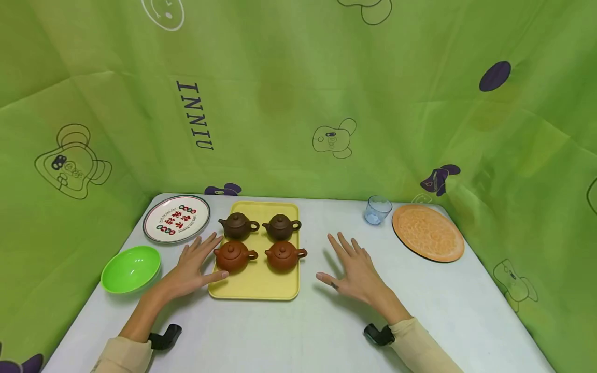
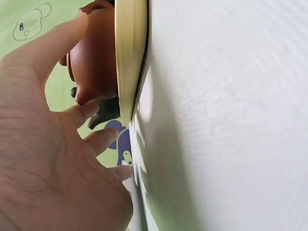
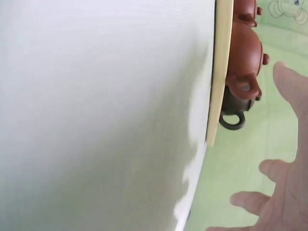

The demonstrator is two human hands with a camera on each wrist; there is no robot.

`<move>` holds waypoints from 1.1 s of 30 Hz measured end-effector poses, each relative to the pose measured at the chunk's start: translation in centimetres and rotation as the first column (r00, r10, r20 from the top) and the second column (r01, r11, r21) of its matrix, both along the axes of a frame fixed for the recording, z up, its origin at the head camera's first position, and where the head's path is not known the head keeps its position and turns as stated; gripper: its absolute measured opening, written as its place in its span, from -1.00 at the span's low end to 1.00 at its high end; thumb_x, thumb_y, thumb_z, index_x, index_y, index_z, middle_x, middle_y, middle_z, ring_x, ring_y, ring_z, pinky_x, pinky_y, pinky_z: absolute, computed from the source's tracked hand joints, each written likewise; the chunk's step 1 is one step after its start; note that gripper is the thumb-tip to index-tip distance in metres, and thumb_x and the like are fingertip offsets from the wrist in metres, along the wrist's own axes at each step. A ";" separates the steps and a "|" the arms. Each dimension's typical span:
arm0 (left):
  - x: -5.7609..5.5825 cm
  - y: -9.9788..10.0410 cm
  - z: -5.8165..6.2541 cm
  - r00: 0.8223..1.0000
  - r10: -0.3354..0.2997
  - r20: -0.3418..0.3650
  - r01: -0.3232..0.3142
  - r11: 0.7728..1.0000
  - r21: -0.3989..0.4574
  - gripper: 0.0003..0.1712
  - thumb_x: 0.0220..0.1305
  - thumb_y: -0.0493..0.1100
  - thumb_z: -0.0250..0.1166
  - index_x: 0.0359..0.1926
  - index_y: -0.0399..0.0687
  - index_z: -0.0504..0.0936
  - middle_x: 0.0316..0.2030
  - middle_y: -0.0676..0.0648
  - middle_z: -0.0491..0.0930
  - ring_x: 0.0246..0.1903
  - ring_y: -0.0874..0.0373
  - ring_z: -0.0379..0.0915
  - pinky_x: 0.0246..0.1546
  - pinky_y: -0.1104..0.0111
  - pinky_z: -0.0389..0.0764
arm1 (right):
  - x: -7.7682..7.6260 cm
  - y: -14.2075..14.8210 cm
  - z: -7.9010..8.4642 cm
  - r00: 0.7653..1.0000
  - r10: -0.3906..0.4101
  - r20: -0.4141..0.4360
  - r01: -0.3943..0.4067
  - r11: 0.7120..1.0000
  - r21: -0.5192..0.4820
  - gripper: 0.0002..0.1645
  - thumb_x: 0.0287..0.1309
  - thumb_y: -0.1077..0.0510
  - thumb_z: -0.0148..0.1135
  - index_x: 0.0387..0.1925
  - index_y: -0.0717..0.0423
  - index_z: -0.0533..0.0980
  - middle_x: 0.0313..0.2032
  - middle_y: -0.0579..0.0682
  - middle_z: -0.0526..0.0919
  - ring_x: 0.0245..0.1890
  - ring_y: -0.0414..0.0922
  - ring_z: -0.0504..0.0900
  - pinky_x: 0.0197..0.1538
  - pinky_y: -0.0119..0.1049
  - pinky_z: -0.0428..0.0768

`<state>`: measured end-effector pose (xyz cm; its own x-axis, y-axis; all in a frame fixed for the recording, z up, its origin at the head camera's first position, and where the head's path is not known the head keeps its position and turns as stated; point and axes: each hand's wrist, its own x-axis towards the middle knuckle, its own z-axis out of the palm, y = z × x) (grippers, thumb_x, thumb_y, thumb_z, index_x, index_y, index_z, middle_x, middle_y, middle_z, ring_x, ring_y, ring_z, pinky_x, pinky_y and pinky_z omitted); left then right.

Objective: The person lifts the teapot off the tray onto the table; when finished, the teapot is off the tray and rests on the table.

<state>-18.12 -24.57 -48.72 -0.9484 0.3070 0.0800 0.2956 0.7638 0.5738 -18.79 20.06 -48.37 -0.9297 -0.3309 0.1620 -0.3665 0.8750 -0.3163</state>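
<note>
Two dark brown teapots, one at the back left [image 1: 236, 227] and one at the back right [image 1: 280, 228], stand on a yellow tray [image 1: 254, 291]. In front of them are two reddish-brown teapots, a left one [image 1: 232, 258] and a right one [image 1: 282, 258]. All their handles point right. My left hand [image 1: 190, 267] hovers at the tray's left edge, fingers spread, thumb near the left reddish teapot. To the right of the tray, my right hand [image 1: 352, 272] hangs over the table with spread fingers, holding nothing. The right wrist view shows the tray and teapot handles beyond its thumb.
A white plate with printed characters [image 1: 176, 219] lies at the back left, a bright green bowl [image 1: 131, 270] in front of it. At the back right stand a clear bluish glass [image 1: 378, 210] and a round orange-tan mat [image 1: 428, 233]. Green patterned cloth [image 1: 270, 103] walls in the white table.
</note>
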 end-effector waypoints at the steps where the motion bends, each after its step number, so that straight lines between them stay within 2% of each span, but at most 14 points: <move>1: -0.1 0.0 0.0 1.000 -0.004 0.004 0.004 1.000 0.004 0.13 0.27 0.31 0.43 0.66 -0.04 0.16 0.68 -0.38 -0.01 0.62 -0.62 -0.30 0.53 -0.56 -0.30 | 0.0 -0.1 0.0 1.000 0.004 0.003 -0.004 1.000 -0.004 0.25 0.19 -0.62 0.23 0.71 -0.26 0.01 0.68 0.15 0.13 0.60 0.49 0.16 0.54 0.54 0.22; 9: -0.6 -0.3 -0.4 0.999 -0.034 0.025 0.033 0.999 0.039 0.12 0.26 0.26 0.45 0.65 -0.10 0.18 0.66 -0.41 0.02 0.62 -0.61 -0.26 0.54 -0.55 -0.29 | -0.2 -0.7 0.0 0.999 0.051 0.010 -0.051 0.997 -0.056 0.26 0.19 -0.60 0.26 0.72 -0.28 -0.04 0.66 0.18 0.18 0.55 0.50 0.26 0.57 0.42 0.29; 14: -0.8 -0.6 -0.5 0.998 -0.049 0.036 0.048 0.998 0.046 0.13 0.24 0.24 0.47 0.65 -0.10 0.18 0.66 -0.41 0.02 0.62 -0.60 -0.26 0.55 -0.53 -0.29 | -0.4 -1.2 0.0 0.997 0.079 0.014 -0.077 0.992 -0.102 0.23 0.22 -0.55 0.28 0.71 -0.26 -0.01 0.65 0.19 0.21 0.56 0.43 0.30 0.55 0.39 0.35; 21: -1.3 -0.8 -0.6 0.995 -0.072 0.067 0.068 0.996 0.066 0.17 0.21 0.23 0.50 0.65 -0.16 0.16 0.66 -0.42 -0.01 0.63 -0.59 -0.33 0.57 -0.50 -0.29 | -0.4 -2.1 0.1 0.992 0.073 0.103 -0.054 0.983 -0.177 0.16 0.27 -0.52 0.27 0.70 -0.30 0.01 0.66 0.13 0.20 0.60 0.30 0.29 0.57 0.34 0.35; 27: -1.7 -0.8 -0.4 0.992 -0.083 0.092 0.076 0.994 0.080 0.20 0.17 0.23 0.53 0.64 -0.18 0.17 0.67 -0.38 -0.02 0.64 -0.58 -0.39 0.57 -0.51 -0.31 | -0.5 -2.8 0.0 0.990 0.076 0.119 -0.051 0.978 -0.202 0.10 0.32 -0.48 0.26 0.70 -0.36 0.01 0.63 0.06 0.28 0.57 0.23 0.37 0.60 0.24 0.37; 33: -2.1 -0.8 -0.3 0.990 -0.099 0.103 0.091 0.992 0.083 0.22 0.13 0.19 0.57 0.63 -0.20 0.19 0.66 -0.41 -0.01 0.62 -0.61 -0.40 0.55 -0.52 -0.34 | -0.8 -3.2 -0.1 0.987 0.110 0.120 -0.075 0.961 -0.266 0.04 0.36 -0.37 0.30 0.69 -0.24 0.09 0.61 0.03 0.33 0.57 0.19 0.39 0.62 0.18 0.36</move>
<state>-20.23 -25.37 -49.05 -0.9196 0.3928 0.0073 0.2987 0.6870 0.6624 -19.55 16.86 -48.45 -0.9161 -0.3789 0.1313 -0.3811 0.7206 -0.5792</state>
